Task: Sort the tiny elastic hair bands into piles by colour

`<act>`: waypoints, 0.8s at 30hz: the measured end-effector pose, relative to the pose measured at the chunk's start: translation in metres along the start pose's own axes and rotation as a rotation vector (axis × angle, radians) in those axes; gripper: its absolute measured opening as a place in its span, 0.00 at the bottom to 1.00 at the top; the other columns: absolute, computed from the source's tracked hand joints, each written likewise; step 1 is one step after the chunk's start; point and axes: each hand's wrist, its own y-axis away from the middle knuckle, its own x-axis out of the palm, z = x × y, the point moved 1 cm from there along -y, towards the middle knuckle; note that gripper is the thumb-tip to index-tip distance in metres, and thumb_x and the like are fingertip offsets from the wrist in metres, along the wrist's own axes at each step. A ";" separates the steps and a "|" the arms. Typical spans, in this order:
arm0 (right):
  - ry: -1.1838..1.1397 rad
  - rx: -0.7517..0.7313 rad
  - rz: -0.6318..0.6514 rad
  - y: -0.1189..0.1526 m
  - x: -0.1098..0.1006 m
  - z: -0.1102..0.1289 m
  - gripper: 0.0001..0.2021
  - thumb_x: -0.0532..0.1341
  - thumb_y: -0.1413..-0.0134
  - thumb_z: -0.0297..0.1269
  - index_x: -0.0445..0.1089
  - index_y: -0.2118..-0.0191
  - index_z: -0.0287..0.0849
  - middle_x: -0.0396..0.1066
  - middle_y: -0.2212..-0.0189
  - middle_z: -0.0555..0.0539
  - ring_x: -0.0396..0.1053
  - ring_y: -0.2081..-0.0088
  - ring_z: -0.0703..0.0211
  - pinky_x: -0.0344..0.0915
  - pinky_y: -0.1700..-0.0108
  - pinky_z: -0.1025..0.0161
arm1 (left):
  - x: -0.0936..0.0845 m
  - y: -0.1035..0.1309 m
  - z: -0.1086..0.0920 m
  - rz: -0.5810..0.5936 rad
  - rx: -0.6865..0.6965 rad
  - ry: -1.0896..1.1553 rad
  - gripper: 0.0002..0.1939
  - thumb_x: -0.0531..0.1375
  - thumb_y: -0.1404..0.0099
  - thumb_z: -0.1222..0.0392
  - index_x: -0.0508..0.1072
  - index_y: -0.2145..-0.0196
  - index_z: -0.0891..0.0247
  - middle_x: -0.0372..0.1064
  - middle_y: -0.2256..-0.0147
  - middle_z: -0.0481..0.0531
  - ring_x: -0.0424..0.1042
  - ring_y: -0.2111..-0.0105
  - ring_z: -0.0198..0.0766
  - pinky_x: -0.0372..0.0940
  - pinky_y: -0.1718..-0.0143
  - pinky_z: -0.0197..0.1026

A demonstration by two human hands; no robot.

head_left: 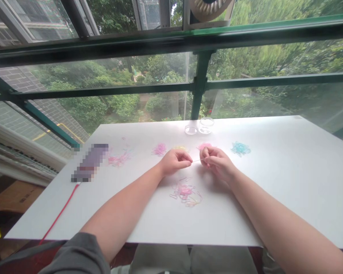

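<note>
Over the middle of the white table, my left hand and my right hand face each other with fingers pinched. A thin pale rubber band is drawn straight between their fingertips. Below them lies a loose heap of pink and pale rubber bands. Beyond my hands are a purple pile, a yellow pile partly covered by my left hand, and a pink pile partly covered by my right. A blue pile sits further right.
A clear round container and its clear lid stand near the far edge. More mixed pink bands lie at left, beside a blurred phone-like object with a red cable. A green window railing runs behind the table.
</note>
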 end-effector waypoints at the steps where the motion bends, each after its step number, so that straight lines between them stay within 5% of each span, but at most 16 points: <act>1: -0.011 0.003 0.001 0.000 0.000 0.000 0.11 0.60 0.62 0.28 0.54 0.80 0.42 0.54 0.82 0.55 0.51 0.81 0.69 0.44 0.77 0.65 | 0.000 0.000 0.000 0.002 0.006 0.000 0.08 0.66 0.53 0.61 0.74 0.76 0.69 0.66 0.79 0.49 0.61 0.79 0.28 0.53 0.78 0.33; 8: 0.004 0.046 0.066 0.002 0.001 0.002 0.12 0.61 0.59 0.32 0.54 0.78 0.43 0.55 0.82 0.55 0.53 0.81 0.67 0.46 0.76 0.65 | -0.002 -0.001 0.002 0.026 0.039 -0.002 0.08 0.66 0.53 0.61 0.74 0.75 0.69 0.65 0.79 0.49 0.59 0.79 0.27 0.53 0.79 0.32; 24: 0.473 0.064 0.150 0.007 0.006 -0.004 0.09 0.56 0.47 0.35 0.58 0.76 0.42 0.60 0.82 0.54 0.60 0.79 0.65 0.59 0.76 0.66 | 0.004 0.003 0.000 0.141 0.106 -0.136 0.08 0.63 0.46 0.60 0.74 0.69 0.67 0.70 0.73 0.51 0.66 0.74 0.32 0.60 0.73 0.34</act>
